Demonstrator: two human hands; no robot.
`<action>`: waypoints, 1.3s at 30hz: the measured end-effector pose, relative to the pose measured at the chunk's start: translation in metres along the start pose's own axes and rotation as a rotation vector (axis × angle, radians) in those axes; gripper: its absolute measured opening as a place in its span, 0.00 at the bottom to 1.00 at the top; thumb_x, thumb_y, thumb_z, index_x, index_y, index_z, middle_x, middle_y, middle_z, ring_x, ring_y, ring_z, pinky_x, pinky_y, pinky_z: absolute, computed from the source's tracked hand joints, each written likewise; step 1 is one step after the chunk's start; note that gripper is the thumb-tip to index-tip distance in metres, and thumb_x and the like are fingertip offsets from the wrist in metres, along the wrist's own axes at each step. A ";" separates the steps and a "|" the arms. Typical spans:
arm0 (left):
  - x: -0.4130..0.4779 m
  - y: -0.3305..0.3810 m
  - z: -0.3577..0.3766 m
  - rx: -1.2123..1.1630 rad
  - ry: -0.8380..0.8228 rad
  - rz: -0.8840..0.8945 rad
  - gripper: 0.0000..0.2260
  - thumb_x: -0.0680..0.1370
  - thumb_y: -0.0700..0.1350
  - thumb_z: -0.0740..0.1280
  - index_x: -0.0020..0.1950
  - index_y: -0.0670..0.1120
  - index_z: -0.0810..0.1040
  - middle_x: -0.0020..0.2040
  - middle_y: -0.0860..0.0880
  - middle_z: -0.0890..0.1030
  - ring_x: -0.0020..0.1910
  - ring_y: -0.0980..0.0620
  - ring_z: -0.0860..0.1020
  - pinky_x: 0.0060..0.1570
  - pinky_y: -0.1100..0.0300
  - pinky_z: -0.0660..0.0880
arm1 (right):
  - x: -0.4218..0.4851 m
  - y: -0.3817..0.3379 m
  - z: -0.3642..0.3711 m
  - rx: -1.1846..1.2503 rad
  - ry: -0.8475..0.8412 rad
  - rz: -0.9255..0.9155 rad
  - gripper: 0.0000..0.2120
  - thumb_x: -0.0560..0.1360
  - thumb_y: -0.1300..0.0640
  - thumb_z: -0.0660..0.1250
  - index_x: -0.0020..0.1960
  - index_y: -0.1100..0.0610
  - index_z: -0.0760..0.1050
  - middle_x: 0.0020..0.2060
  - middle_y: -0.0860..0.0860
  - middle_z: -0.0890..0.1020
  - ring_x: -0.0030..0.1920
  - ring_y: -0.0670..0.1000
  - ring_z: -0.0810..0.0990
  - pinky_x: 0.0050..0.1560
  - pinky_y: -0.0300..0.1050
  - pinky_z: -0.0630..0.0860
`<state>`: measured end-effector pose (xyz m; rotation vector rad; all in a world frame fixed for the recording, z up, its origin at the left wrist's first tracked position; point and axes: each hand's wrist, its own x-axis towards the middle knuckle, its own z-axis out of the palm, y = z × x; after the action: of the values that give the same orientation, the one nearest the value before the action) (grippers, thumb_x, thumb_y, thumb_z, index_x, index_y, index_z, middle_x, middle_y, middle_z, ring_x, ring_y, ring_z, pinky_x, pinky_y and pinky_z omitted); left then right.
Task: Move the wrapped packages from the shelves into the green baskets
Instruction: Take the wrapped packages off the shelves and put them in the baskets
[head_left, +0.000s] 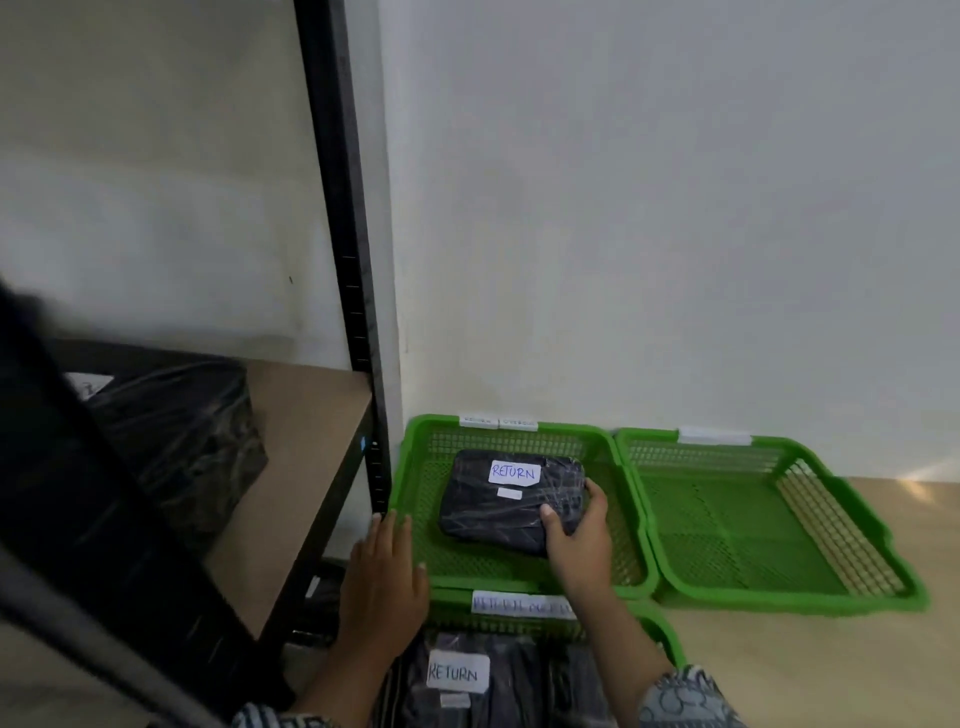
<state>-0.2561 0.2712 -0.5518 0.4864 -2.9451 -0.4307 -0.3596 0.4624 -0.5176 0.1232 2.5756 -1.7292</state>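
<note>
The right hand (574, 525) is gripping the near right corner of a black wrapped package (511, 501) labelled RETURN, lying inside the far left green basket (415, 467). The left hand (384, 577) is hovering open beside it. Best setting it flat, centred.

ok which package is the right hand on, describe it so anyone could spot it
Start at the black shelf post; the green basket right beside it, against the wall, holds one black wrapped package. The right hand grips its near corner. Its white RETURN label is in blue ink, unlike the nearer package's dark lettering.
</note>
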 end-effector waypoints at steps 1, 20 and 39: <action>0.002 -0.003 0.004 0.004 0.002 -0.024 0.25 0.69 0.47 0.64 0.62 0.35 0.74 0.61 0.36 0.76 0.59 0.36 0.75 0.53 0.42 0.75 | 0.009 0.001 0.007 0.002 -0.023 0.024 0.31 0.75 0.57 0.68 0.73 0.57 0.58 0.62 0.59 0.76 0.61 0.59 0.76 0.60 0.50 0.73; -0.003 -0.010 0.019 0.002 0.045 -0.099 0.27 0.76 0.52 0.55 0.69 0.35 0.67 0.67 0.38 0.72 0.66 0.41 0.70 0.63 0.44 0.66 | 0.096 0.016 0.094 -0.454 -0.210 0.224 0.24 0.78 0.46 0.61 0.62 0.64 0.64 0.58 0.66 0.77 0.56 0.65 0.77 0.53 0.54 0.74; -0.031 0.030 -0.024 0.027 0.040 0.065 0.31 0.76 0.55 0.46 0.74 0.37 0.58 0.74 0.39 0.60 0.73 0.41 0.57 0.69 0.44 0.58 | -0.030 -0.010 0.012 -0.700 -0.287 -0.361 0.27 0.80 0.45 0.54 0.75 0.56 0.57 0.73 0.55 0.63 0.74 0.55 0.59 0.72 0.51 0.60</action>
<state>-0.2317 0.3031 -0.5224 0.3957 -2.9222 -0.3695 -0.3309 0.4457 -0.5107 -0.5878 2.9003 -0.7183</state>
